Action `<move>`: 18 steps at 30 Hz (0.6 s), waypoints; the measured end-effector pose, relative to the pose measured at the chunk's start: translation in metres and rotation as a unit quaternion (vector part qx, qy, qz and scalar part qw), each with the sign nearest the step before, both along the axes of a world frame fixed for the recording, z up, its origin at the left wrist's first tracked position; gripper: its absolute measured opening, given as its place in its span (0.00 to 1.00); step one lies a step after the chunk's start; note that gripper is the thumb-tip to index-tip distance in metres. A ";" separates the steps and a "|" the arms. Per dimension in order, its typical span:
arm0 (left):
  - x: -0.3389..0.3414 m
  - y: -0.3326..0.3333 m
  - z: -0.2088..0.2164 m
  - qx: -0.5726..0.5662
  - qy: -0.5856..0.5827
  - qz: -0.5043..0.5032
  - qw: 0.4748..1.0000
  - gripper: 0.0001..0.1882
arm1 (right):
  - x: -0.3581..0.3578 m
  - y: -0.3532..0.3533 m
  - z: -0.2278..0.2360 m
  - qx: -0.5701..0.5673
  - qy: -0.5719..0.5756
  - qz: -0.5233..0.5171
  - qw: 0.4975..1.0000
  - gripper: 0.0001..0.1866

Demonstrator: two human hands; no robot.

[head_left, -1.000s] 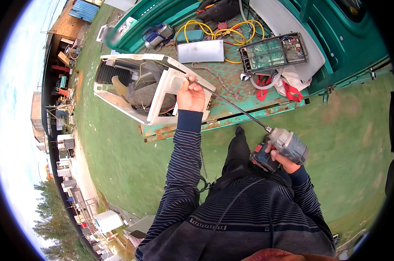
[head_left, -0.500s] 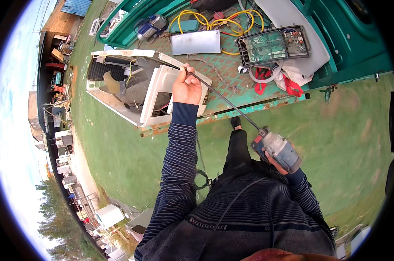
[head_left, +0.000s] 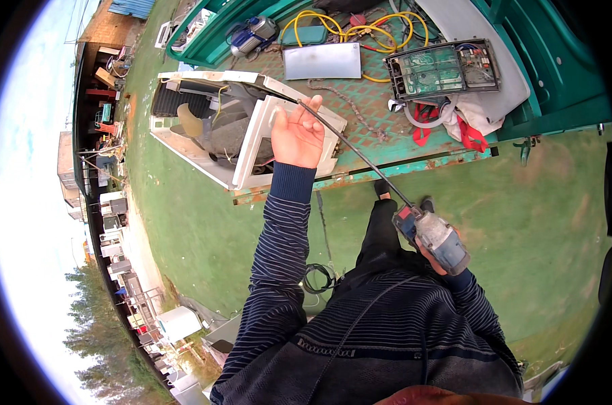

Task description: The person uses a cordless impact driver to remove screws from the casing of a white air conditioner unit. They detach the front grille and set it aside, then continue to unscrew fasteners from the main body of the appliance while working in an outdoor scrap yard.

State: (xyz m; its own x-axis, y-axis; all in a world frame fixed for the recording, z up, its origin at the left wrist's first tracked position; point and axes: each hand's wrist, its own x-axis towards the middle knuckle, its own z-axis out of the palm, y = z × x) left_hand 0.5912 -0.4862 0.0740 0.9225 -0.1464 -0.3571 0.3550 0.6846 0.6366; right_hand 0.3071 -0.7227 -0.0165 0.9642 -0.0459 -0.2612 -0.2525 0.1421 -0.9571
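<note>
My right hand [head_left: 434,256] is wrapped round a grey and dark cordless impact driver [head_left: 442,241], low in front of my body. Out of the driver runs a long, thin dark rod [head_left: 361,157], slanting up to the left. Beside its far tip is my left hand [head_left: 298,140], palm up with the fingers apart and holding nothing. Just beyond that hand stands an opened white air-conditioner outdoor unit [head_left: 253,145], tilted at the edge of a green truck bed [head_left: 360,121]. A pale fan blade [head_left: 190,120] shows inside its casing.
On the bed lie a white metal panel [head_left: 322,62], yellow hoses [head_left: 350,32], a blue-grey pump [head_left: 253,35], a black frame with a circuit board [head_left: 444,69] and a cloth with red straps [head_left: 464,118]. A dark coiled cable [head_left: 318,278] is on the green ground left of my legs.
My left hand's fingers have opened away from the rod's tip, which they were pinching. The view has shifted, and my other foot now shows. The driver stays in my right hand.
</note>
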 end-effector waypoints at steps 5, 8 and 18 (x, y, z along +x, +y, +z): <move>-0.023 0.041 0.024 0.643 -0.352 0.207 0.648 0.22 | -0.003 -0.006 -0.005 -0.020 0.010 0.027 0.999 0.25; -0.014 0.061 0.054 0.850 -0.372 0.130 0.349 0.24 | 0.002 -0.005 0.000 0.117 0.086 0.006 0.989 0.27; 0.038 0.055 0.037 0.815 -0.285 -0.038 0.504 0.16 | 0.024 -0.009 0.002 0.014 0.046 0.015 0.999 0.24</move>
